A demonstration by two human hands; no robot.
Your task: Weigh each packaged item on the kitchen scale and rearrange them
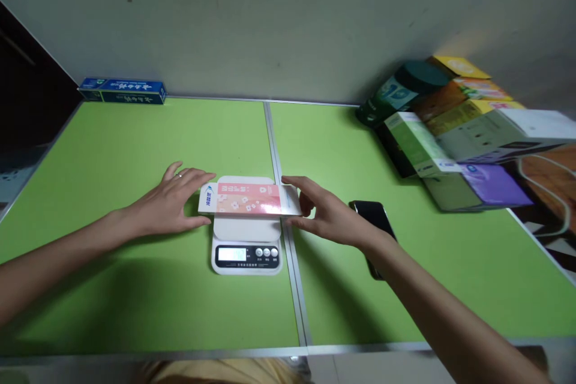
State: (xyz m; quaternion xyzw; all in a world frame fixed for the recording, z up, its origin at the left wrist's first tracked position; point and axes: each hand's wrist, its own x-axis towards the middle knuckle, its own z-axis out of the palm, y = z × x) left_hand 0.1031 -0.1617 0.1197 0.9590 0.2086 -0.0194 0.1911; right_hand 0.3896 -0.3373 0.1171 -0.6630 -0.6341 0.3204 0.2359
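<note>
A pink and white toothpaste box (248,198) lies crosswise on the white platform of a digital kitchen scale (246,230), its two ends reaching past the platform's sides. The scale's display is lit, but I cannot read the digits. At the box's left end is my left hand (168,203), thumb and fingers apart on either side of that end. My right hand (330,210) surrounds the right end in the same way, thumb in front and index finger behind, with gaps showing. Whether the fingertips touch the box is unclear.
A black phone (374,220) lies right of the scale, partly behind my right forearm. A blue toothpaste box (122,90) sits at the back left. Several cartons (481,132) and a dark green canister (400,93) crowd the back right. A metal seam (292,264) divides the green table (180,300).
</note>
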